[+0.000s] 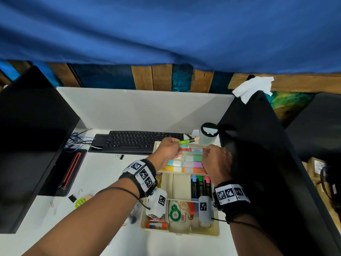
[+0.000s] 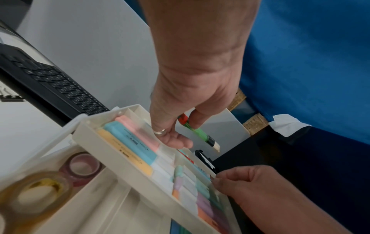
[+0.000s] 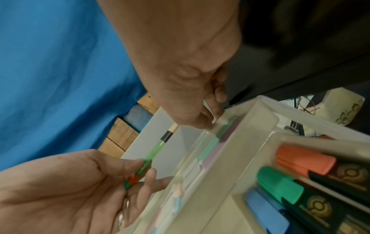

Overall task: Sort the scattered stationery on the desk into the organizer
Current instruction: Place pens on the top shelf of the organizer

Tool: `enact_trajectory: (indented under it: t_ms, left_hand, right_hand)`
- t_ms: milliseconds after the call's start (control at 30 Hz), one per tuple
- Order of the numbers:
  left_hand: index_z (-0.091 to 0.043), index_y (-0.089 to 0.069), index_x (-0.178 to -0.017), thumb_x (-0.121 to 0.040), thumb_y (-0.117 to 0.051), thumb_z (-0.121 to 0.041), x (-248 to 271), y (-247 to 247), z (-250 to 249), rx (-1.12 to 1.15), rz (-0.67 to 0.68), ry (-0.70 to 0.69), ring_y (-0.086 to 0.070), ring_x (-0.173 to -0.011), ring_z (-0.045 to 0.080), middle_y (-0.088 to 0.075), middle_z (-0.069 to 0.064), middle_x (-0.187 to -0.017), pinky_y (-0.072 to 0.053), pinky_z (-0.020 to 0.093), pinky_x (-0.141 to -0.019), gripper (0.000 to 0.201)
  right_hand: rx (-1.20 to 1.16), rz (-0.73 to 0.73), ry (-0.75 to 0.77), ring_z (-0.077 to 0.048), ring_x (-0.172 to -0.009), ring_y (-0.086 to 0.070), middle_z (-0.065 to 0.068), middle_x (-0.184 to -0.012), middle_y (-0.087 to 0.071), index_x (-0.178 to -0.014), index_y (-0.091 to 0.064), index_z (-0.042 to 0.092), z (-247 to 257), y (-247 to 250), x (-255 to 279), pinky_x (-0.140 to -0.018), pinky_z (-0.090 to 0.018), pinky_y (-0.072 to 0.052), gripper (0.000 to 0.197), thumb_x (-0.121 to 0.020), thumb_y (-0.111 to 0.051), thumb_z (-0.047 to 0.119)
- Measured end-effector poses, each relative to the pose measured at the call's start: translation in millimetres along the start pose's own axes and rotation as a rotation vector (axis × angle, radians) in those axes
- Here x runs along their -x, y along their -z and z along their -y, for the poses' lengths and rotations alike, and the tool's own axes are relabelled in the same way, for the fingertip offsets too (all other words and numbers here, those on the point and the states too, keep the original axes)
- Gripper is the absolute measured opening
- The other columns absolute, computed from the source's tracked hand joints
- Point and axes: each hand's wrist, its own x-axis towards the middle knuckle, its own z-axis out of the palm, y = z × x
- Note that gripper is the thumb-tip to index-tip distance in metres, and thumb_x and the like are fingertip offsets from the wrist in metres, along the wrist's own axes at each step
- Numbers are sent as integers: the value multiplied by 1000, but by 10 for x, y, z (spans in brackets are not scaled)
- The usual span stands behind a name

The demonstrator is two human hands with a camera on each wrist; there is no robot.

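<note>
Green see-through brush (image 1: 185,141) with a black collar, pale bristles and an orange band.
The left hand (image 1: 168,151) pinches its handle, holding it above the far end of the cream organizer (image 1: 214,233), over pastel highlighters (image 1: 192,164); the right hand (image 1: 216,161) pinches the upper tray's edge with curled fingers.

my arms are bare to the elbow, no sleeves. each wrist wears a black strap carrying white blocks printed with black square markers: left wrist band (image 1: 141,174), right wrist band (image 1: 230,194). a thin black cord loops my left forearm (image 1: 121,191). a silver ring (image 2: 159,131) sits on one left finger.
</note>
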Motion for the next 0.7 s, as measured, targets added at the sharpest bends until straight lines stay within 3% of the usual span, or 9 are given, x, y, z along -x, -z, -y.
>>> enact_trajectory:
  t_ms: [133,200,333,500,600,700]
  left_hand:
    - [-14,-60,-110,-102,-54,-5,13,-54,-24,45,30,-26,-62,-72,11,-70,8,-100,-52,19,-58,13]
    - [-13,-60,-111,-101,-53,-5,24,-64,-45,14,19,-54,-62,-73,13,-69,8,-101,-52,19,-56,14]
    - [-20,-63,-97,-103,-52,-11,-11,-5,4,-112,-60,-101,-61,-87,16,-66,4,-100,-49,26,-70,15]
    - [-20,-68,-107,-103,-56,-13,-49,224,70,-150,-174,-136,-59,-89,9,-65,-5,-100,-51,28,-80,14]
    - [-18,-70,-103,-101,-60,-14,-76,403,76,-185,-193,-119,-67,-88,15,-70,0,-102,-58,33,-80,11]
    - [-19,-72,-104,-99,-60,-17,-84,562,77,-274,-195,-116,-69,-89,15,-71,-3,-101,-56,29,-74,13]
  right_hand:
    - [-29,-9,20,-24,-105,-66,0,-107,-76,-113,-73,23,53,-4,14,-96,-40,-50,23,-97,-64,36]
    - [-3,-8,14,-25,-109,-62,-5,-114,-70,-114,-73,21,62,10,15,-96,-42,-51,26,-95,-66,37]
    - [17,71,54,-27,-121,-45,-7,-127,-49,-127,-66,29,2,21,14,-103,-43,-40,34,-93,-68,30]
    - [42,82,287,-23,-122,-41,-3,-130,-45,-139,-59,41,-36,12,40,-106,-44,-35,46,-96,-64,28]
    - [49,97,219,-23,-120,-43,-3,-127,-47,-139,-61,35,-46,2,37,-105,-45,-36,44,-95,-65,34]
    - [-56,32,149,-24,-123,-44,-4,-129,-49,-130,-68,27,-40,11,33,-106,-44,-37,35,-95,-67,28]
